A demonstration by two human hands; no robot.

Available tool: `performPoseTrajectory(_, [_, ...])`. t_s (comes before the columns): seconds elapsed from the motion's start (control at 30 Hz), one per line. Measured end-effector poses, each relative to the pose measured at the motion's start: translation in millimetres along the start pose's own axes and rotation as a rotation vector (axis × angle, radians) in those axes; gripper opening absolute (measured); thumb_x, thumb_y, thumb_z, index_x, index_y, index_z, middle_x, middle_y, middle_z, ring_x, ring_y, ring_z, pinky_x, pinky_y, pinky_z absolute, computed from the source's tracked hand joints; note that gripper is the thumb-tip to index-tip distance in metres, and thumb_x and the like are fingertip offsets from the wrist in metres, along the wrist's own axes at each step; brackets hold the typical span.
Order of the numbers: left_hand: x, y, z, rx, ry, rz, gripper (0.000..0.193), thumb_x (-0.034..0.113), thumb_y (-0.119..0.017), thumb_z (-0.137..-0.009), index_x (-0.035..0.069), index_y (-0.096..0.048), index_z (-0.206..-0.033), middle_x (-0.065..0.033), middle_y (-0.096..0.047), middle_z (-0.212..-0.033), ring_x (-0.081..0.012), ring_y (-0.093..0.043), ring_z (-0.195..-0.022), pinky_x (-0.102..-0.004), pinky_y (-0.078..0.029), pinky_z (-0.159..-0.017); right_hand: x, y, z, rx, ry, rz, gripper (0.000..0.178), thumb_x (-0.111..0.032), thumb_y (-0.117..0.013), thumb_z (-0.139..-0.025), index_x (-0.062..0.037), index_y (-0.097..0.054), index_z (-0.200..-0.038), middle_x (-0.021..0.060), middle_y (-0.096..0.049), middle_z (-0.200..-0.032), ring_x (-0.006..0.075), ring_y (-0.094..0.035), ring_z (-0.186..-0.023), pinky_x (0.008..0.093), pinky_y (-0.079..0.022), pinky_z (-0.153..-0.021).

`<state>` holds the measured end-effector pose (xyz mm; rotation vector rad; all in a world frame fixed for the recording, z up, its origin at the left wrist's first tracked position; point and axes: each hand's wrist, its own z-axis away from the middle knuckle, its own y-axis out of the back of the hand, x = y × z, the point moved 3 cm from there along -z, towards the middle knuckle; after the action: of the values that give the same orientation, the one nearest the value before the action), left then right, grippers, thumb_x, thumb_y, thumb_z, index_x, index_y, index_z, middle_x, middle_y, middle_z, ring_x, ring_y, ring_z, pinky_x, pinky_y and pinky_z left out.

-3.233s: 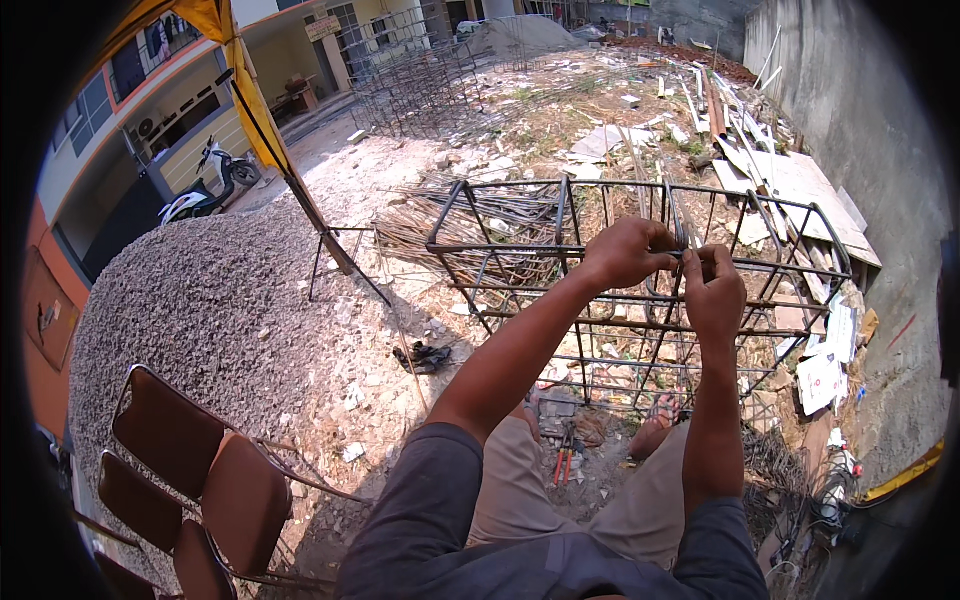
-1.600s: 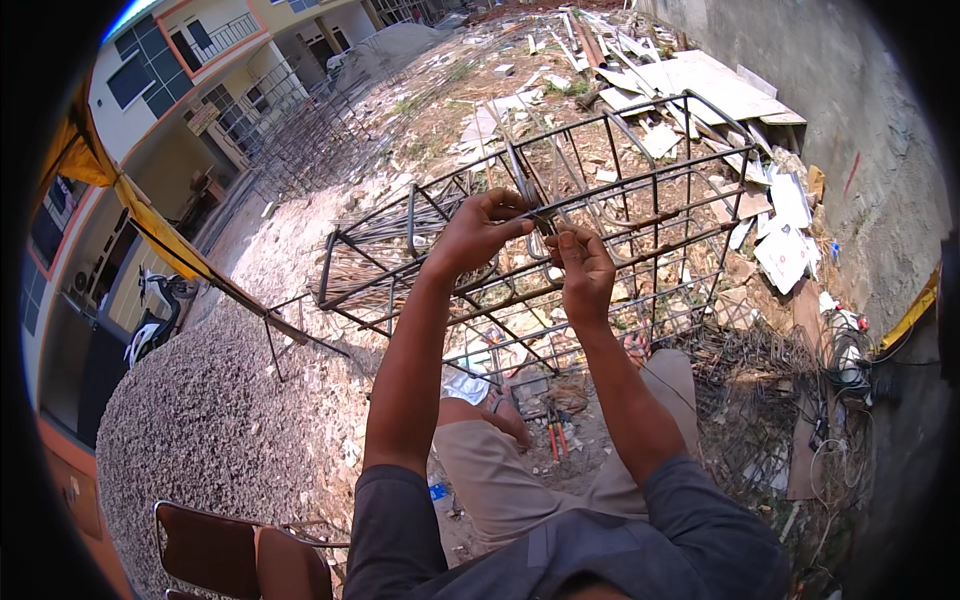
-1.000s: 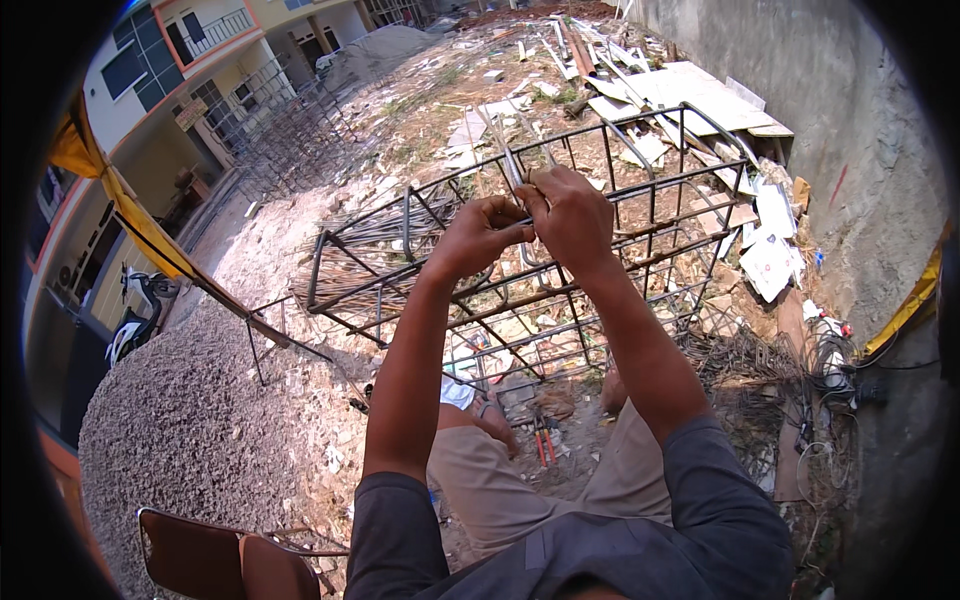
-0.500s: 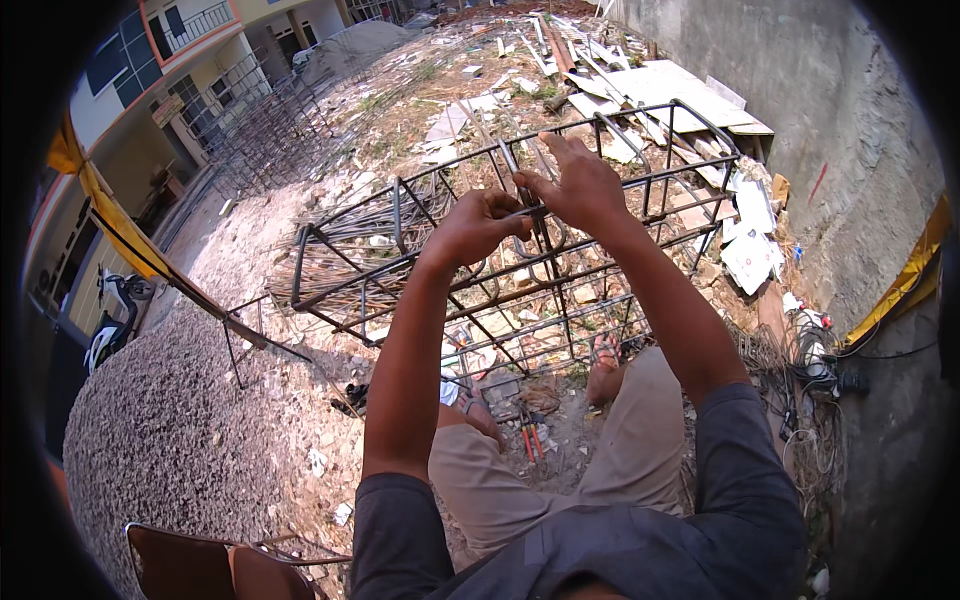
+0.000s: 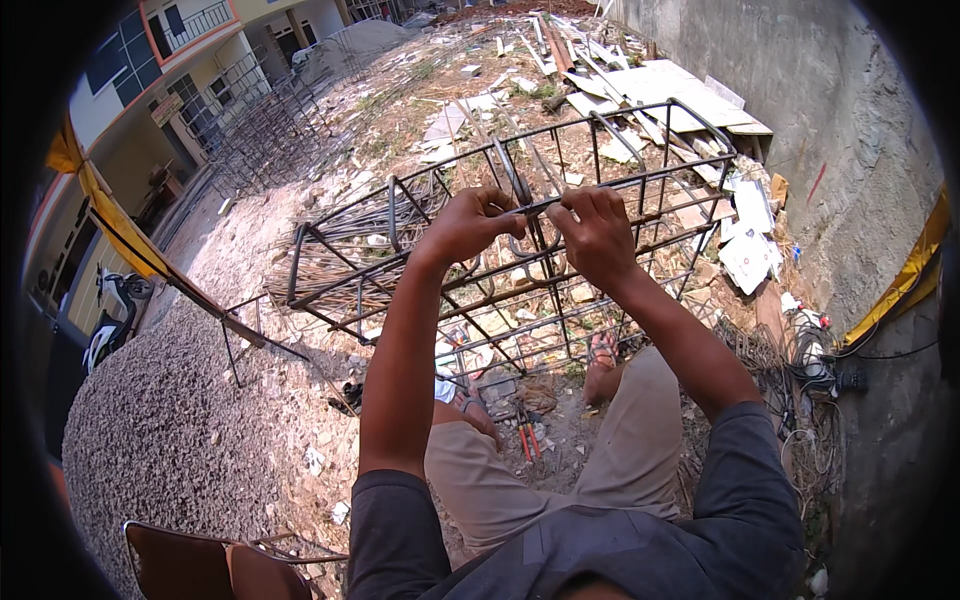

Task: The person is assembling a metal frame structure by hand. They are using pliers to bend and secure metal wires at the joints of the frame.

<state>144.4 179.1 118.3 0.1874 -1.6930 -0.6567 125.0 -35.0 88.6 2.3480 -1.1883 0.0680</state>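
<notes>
A rebar cage (image 5: 640, 181) of dark long bars and bent square stirrups lies across in front of me. My left hand (image 5: 468, 228) is closed at its upper near bar, thumb and fingers pinched beside the middle stirrups (image 5: 520, 185). Just to the right, my right hand (image 5: 600, 236) has its fingers curled over the same bar. The two hands are a short gap apart. Whether a thin wire lies between the fingertips is too small to tell. On the ground between my feet lies a pair of pliers (image 5: 528, 436) with red handles.
Loose rebar rods (image 5: 330, 275) lie under the cage's left end. A gravel heap (image 5: 170, 440) rises at left, near a brown chair (image 5: 180, 565). White boards (image 5: 680, 85) and scrap lie at the far right by a concrete wall (image 5: 850, 150). Tangled cables (image 5: 815, 400) sit at right.
My right hand has come down from above the middle stirrups onto the near bar, its fingers curling in. My left hand stays at the bar. The cage has shifted slightly left.
</notes>
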Motion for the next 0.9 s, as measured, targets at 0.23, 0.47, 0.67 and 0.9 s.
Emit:
performPoseTrajectory(0.23, [0.8, -0.2, 0.3, 0.014, -0.044, -0.004, 0.034, 0.024, -0.079, -0.092, -0.003, -0.067, -0.108, -0.0129, -0.078, -0.095, -0.0164, -0.073, -0.090, -0.0317, -0.055, -0.083, -29.0, 19.0, 22.4, -0.305, -0.315, -0.503, 0.009, -0.012, -0.063, -0.099, -0.0059, -0.064, -0.105, 0.0156, -0.071, -0.085, 0.0360, -0.071, -0.072, 0.0458, -0.055, -0.059])
performPoseTrajectory(0.47, [17.8, -0.5, 8.5, 0.062, 0.028, -0.121, 0.048, 0.027, -0.081, -0.090, 0.000, -0.060, -0.124, -0.0176, -0.078, -0.095, -0.0206, -0.074, -0.091, -0.0354, -0.054, -0.082, 4.3, 14.5, 7.2, -0.360, -0.301, -0.395, 0.012, -0.018, -0.067, -0.096, -0.0118, -0.071, -0.105, 0.0124, -0.071, -0.086, 0.0354, -0.070, -0.073, 0.0457, -0.055, -0.063])
performPoseTrajectory(0.67, [10.6, 1.2, 6.7, 0.144, 0.029, -0.166, 0.059, 0.030, -0.084, -0.088, 0.002, -0.054, -0.131, -0.0204, -0.077, -0.093, -0.0226, -0.074, -0.093, -0.0371, -0.055, -0.082, 16.1, 11.2, -0.1, -0.841, -0.134, -0.367, 0.013, -0.017, -0.067, -0.095, -0.0137, -0.075, -0.105, 0.0098, -0.075, -0.094, 0.0319, -0.072, -0.084, 0.0427, -0.057, -0.072])
performPoseTrajectory(0.9, [1.7, -1.3, 3.1, 0.092, -0.039, -0.148, 0.033, 0.027, -0.081, -0.090, 0.002, -0.066, -0.105, -0.0139, -0.077, -0.091, -0.0183, -0.072, -0.083, -0.0344, -0.054, -0.079, 79.3, 94.4, 21.1, -0.748, -0.510, -1.287, 0.012, -0.003, -0.076, -0.090, -0.0025, -0.077, -0.102, 0.0059, -0.076, -0.095, 0.0130, -0.070, -0.090, 0.0299, -0.056, -0.078])
